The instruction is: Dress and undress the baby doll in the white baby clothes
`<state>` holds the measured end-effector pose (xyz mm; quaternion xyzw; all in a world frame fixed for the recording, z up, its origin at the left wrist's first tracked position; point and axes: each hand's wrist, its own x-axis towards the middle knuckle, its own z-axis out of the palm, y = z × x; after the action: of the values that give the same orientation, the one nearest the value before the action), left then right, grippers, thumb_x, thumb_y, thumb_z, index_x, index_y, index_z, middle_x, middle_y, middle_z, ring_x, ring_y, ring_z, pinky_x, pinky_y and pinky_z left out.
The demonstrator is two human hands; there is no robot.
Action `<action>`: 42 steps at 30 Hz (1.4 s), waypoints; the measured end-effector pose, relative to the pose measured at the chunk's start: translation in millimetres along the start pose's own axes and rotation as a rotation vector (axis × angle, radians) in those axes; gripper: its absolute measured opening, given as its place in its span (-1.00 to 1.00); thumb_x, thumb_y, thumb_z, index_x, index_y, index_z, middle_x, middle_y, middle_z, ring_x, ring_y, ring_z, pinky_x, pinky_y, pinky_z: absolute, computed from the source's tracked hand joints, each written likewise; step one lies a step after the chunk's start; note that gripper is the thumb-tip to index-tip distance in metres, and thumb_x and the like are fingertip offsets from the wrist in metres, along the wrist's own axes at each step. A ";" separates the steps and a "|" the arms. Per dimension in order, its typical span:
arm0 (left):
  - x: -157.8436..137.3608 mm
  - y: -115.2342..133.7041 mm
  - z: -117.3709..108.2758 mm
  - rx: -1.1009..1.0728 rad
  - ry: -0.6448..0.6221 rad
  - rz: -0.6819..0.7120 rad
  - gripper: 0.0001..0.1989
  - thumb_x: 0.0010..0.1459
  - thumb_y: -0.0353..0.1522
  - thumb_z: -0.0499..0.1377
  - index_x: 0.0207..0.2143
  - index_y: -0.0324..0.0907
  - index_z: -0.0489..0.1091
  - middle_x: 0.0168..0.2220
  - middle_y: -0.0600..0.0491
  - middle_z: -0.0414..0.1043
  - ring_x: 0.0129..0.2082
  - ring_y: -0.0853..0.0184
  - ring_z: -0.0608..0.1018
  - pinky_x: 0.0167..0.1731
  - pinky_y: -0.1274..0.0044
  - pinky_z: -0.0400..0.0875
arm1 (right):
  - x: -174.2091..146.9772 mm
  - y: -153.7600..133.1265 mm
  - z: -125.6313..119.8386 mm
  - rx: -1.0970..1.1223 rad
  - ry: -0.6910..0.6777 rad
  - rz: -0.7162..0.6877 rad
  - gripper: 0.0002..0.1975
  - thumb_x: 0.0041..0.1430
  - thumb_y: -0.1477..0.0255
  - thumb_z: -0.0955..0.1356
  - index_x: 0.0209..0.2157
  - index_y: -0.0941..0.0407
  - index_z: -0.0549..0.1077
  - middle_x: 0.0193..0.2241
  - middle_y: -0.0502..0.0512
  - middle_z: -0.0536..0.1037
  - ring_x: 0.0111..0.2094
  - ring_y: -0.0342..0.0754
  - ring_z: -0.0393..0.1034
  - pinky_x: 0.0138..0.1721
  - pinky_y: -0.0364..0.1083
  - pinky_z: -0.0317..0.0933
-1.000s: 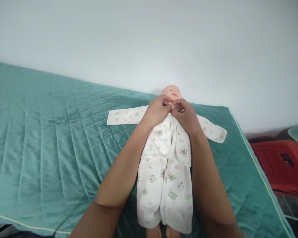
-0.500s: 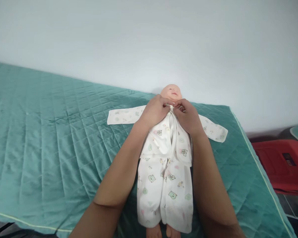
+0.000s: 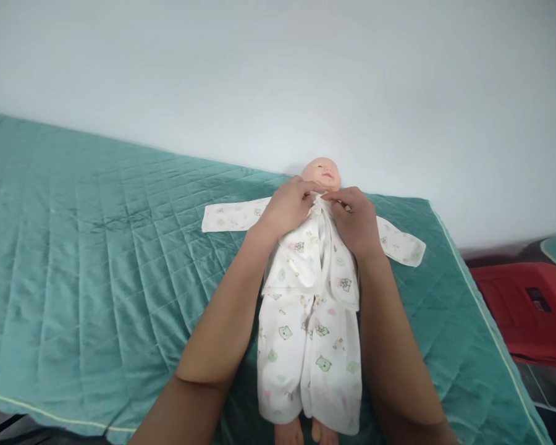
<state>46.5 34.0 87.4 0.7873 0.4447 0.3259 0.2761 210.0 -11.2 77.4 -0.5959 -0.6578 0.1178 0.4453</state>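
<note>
A baby doll (image 3: 322,171) lies on its back, its head by the wall and its feet towards me. It wears a white printed shirt (image 3: 294,266) and matching trousers (image 3: 285,364). The shirt's sleeves stretch out to both sides, and its front edges part below the neck. My left hand (image 3: 293,207) pinches the shirt at the collar, just under the doll's chin. Close against it, my right hand (image 3: 356,219) is closed on the collar's other side. My fingers partly hide the collar and whatever fastening is there.
A green quilted cover (image 3: 97,266) spreads under the doll, its piped edge running along the right and front. A pale wall (image 3: 259,80) rises behind. Beyond the right edge sits a red plastic object (image 3: 523,309) above a dark tiled floor.
My right fingers have shifted slightly outward and straightened along the collar, showing more white cloth between my hands. My left hand stays nearly in place at the collar.
</note>
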 end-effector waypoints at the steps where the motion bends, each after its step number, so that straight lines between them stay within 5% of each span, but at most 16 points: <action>1: 0.0 -0.2 -0.1 0.012 0.001 0.003 -0.65 0.29 -0.48 0.07 -0.04 -0.04 0.58 -0.12 -0.02 0.47 -0.12 0.25 0.52 -0.01 0.42 0.35 | -0.5 -0.4 0.2 -0.017 -0.007 0.003 -0.73 0.16 0.53 0.25 -0.27 0.06 0.58 -0.21 0.12 0.53 -0.16 0.02 0.41 -0.01 0.05 0.26; 9: 2.4 3.4 6.7 0.081 0.039 0.005 -0.73 0.33 -0.28 0.09 -0.15 -0.09 0.58 -0.19 -0.02 0.48 -0.18 0.24 0.51 -0.13 0.44 0.34 | -0.1 -1.8 1.9 -0.035 -0.056 0.096 -0.77 0.18 0.49 0.27 -0.22 0.07 0.54 -0.12 0.15 0.48 -0.07 0.05 0.33 0.13 0.12 0.13; 17: 5.9 -0.4 14.6 0.107 0.064 -0.020 -0.85 0.27 -0.37 0.11 -0.23 -0.13 0.50 -0.17 0.00 0.50 -0.19 0.25 0.50 -0.21 0.45 0.32 | 3.8 7.9 0.6 0.076 -0.065 0.181 -0.78 0.20 0.42 0.30 -0.23 0.03 0.59 -0.12 0.09 0.48 -0.05 0.02 0.33 0.13 0.09 0.12; 23: 1.7 1.1 10.0 -0.009 0.096 0.077 -0.82 0.27 -0.38 0.11 -0.16 -0.15 0.50 -0.17 0.00 0.51 -0.16 0.26 0.50 -0.14 0.43 0.33 | -9.5 -8.7 -8.8 0.011 0.044 0.162 -0.90 0.15 0.38 0.37 -0.28 0.06 0.49 -0.33 0.01 0.45 -0.34 -0.08 0.29 -0.16 -0.02 0.21; 27: -15.0 10.9 8.3 -0.126 0.157 0.087 -0.83 0.22 -0.45 0.12 -0.22 -0.16 0.51 -0.26 0.04 0.52 -0.23 0.31 0.51 -0.15 0.47 0.35 | -33.1 -27.1 -16.8 0.026 -0.018 0.235 -0.78 0.15 0.22 0.40 -0.33 0.05 0.36 -0.49 -0.07 0.38 -0.45 -0.10 0.24 -0.35 -0.08 0.14; 35: -53.7 13.3 17.0 -0.180 0.190 0.084 -0.88 0.22 -0.38 0.18 -0.25 -0.18 0.51 -0.34 0.06 0.43 -0.28 0.35 0.46 -0.17 0.49 0.34 | -68.2 -31.5 1.0 0.011 0.075 0.222 -0.81 0.16 0.29 0.37 -0.24 0.07 0.36 -0.34 -0.03 0.44 -0.35 -0.09 0.30 -0.23 -0.06 0.17; 42: -51.9 13.6 11.7 -0.347 0.140 -0.080 -0.96 0.13 -0.38 0.24 -0.36 -0.17 0.44 -0.41 0.12 0.45 -0.42 0.41 0.43 -0.34 0.54 0.31 | -64.3 -29.3 -3.8 0.272 0.102 0.301 -0.83 0.19 0.28 0.37 -0.34 0.09 0.47 -0.41 -0.03 0.49 -0.37 -0.11 0.33 -0.26 -0.10 0.21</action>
<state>42.1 -19.4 75.9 0.6850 0.4307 0.4406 0.3887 186.0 -77.5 71.0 -0.6269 -0.5160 0.2403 0.5320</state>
